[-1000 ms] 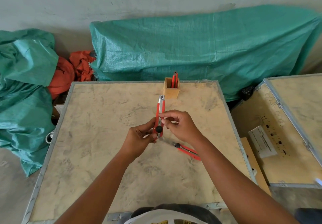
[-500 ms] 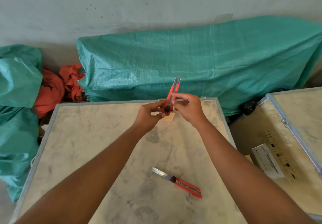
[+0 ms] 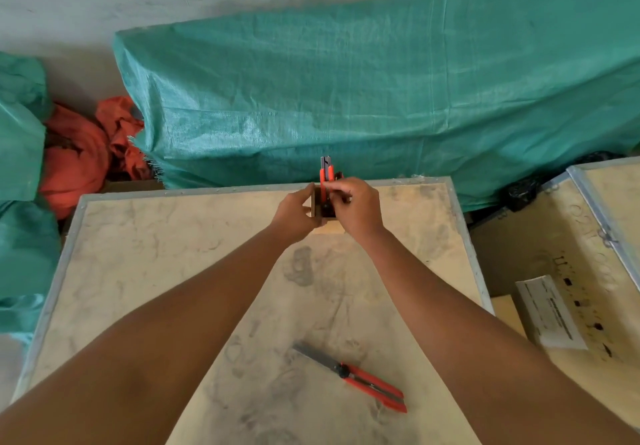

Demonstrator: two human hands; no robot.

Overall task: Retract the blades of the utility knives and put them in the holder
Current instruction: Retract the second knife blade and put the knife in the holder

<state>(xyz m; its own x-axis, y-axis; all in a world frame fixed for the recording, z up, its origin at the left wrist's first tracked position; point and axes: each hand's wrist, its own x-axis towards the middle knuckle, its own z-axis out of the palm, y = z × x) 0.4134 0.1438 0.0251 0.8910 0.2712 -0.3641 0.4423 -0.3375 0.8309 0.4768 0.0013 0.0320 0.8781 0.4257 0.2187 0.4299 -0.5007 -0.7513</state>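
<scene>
A small wooden holder (image 3: 317, 207) stands near the far edge of the crate top. My right hand (image 3: 353, 205) grips a red utility knife (image 3: 326, 174) that stands upright with its lower end inside the holder and its top sticking out. My left hand (image 3: 296, 212) is wrapped around the holder's left side. Another red knife top shows just behind the held one. A second red utility knife (image 3: 360, 378) lies flat near me between my forearms, its grey blade extended toward the upper left.
The work surface is a plywood crate top (image 3: 173, 271) with metal edging. A green tarp (image 3: 381, 91) covers bulk behind it, and orange cloth (image 3: 79, 153) lies at the left. Another crate (image 3: 606, 222) with a white box (image 3: 550, 313) stands to the right.
Both hands carried the held knife from the middle of the crate top to the far edge and lowered it into the holder. The view shifted so the loose knife now lies nearer me.
</scene>
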